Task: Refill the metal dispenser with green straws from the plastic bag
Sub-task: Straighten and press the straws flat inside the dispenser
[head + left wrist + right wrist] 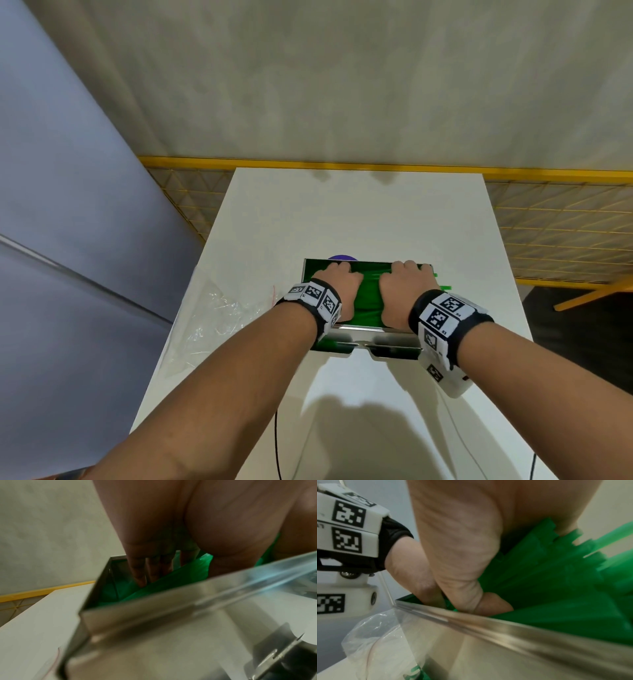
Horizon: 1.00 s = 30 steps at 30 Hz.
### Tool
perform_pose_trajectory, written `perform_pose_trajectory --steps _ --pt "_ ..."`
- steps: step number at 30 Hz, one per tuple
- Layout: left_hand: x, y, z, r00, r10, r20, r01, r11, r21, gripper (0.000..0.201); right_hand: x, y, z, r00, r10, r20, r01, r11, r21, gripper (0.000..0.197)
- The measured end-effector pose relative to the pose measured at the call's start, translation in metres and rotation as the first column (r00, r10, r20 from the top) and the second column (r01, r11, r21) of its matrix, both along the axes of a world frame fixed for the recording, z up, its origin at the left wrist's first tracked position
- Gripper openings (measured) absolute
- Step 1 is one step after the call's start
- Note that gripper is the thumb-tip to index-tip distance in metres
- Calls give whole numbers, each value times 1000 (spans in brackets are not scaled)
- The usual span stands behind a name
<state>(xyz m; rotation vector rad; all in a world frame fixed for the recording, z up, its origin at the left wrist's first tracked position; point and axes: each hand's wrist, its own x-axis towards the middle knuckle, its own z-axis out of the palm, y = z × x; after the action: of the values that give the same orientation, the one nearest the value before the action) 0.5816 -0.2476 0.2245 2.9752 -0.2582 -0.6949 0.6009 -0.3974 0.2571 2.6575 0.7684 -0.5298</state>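
Note:
The metal dispenser [370, 329] stands open-topped on the white table [342, 212], packed with green straws [368, 301]. Both hands lie inside it, side by side on the straws. My left hand [337, 284] presses on the left part; its straight fingers [139, 577] reach down to the straws [171, 582] by the far wall. My right hand [407, 287] rests palm-down on the right part, with its thumb [471, 595] at the near rim [505, 627] and its fingers hidden. A few straw ends [445, 288] poke out past the right wall.
The clear plastic bag [219, 315] lies crumpled on the table left of the dispenser. A purple object [342, 257] peeks out behind the dispenser. Yellow mesh fencing [548, 233] borders the table at the back and right. Thin cables [277, 445] hang near the front.

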Motion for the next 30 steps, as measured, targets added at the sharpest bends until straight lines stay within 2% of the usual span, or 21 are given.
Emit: perform_pose_trajectory --steps 4,10,14,23,28,30 --pt "2 4 3 1000 -3 -27 1 998 -62 43 0 -2 -1 1000 17 16 -17 999 39 40" --pt "3 5 0 999 -5 -43 4 999 -35 52 1 -3 1 999 42 -29 -41 999 34 43" --pt "5 9 -1 997 17 -73 -21 998 -61 39 3 -9 4 996 89 -8 -88 993 78 39" --pt "7 12 4 996 50 -72 -56 995 -88 46 1 -23 7 995 97 -3 -95 981 170 42" --pt "7 12 6 992 53 -118 -63 995 -78 32 0 -27 8 994 107 24 -110 973 203 45" --pt "8 11 8 991 51 -121 -62 994 -85 32 -2 -29 6 994 106 41 -112 970 217 46"
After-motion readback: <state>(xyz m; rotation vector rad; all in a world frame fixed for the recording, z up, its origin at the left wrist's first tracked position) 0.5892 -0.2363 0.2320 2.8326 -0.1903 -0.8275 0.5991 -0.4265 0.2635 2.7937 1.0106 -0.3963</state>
